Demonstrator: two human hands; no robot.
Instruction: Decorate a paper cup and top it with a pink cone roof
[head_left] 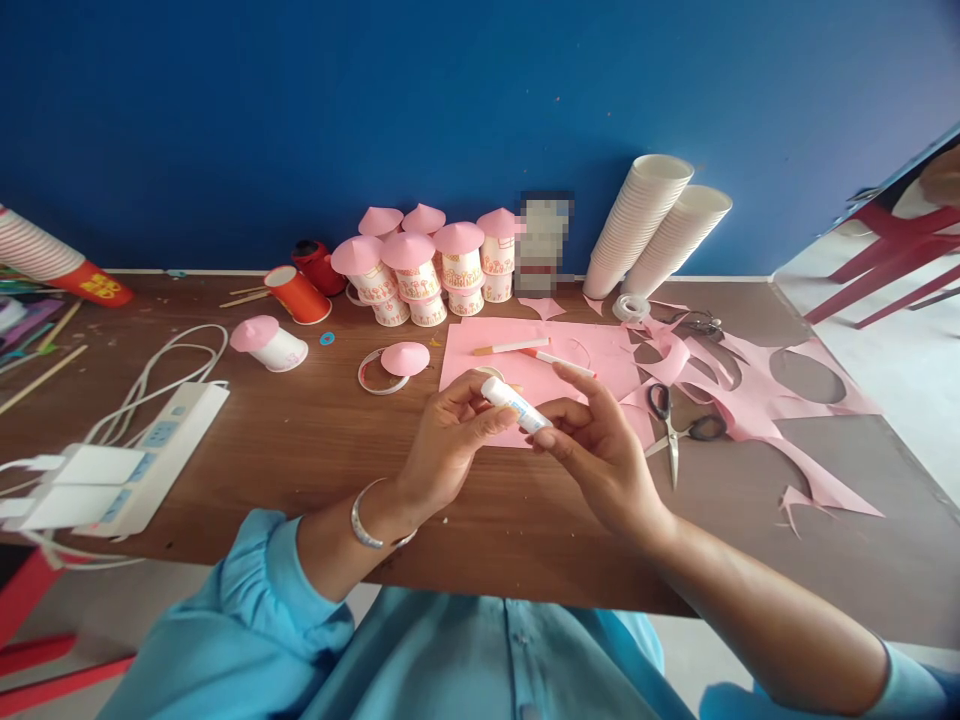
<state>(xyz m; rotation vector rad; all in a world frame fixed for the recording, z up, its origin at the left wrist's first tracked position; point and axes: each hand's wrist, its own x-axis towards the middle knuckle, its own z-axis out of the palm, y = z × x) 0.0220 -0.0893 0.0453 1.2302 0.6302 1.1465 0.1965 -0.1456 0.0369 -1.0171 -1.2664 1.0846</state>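
Between my two hands is a white glue stick (pixel 517 405), tilted, held above the table. My left hand (pixel 450 430) pinches its upper left end with thumb and fingers. The lower right end is gripped by my right hand (pixel 600 450), its index finger partly raised. Below the hands lies a sheet of pink paper (pixel 465 350), bearing two markers, a tan-tipped one (pixel 510 346) and a red-tipped one (pixel 562 362). Left of the sheet, a small pink paper cone (pixel 405 358) rests by a white paper ring (pixel 370 372). My left hand hides part of the sheet.
Decorated cups with pink cone roofs (pixel 427 255) stand along the wall. Tall stacks of white paper cups (pixel 637 225) lean behind. Scissors (pixel 673 440) and pink scraps (pixel 757 390) lie right. A power strip (pixel 165 450) with cables sits left, near a roofed cup (pixel 274 345) and an orange cup (pixel 298 295).
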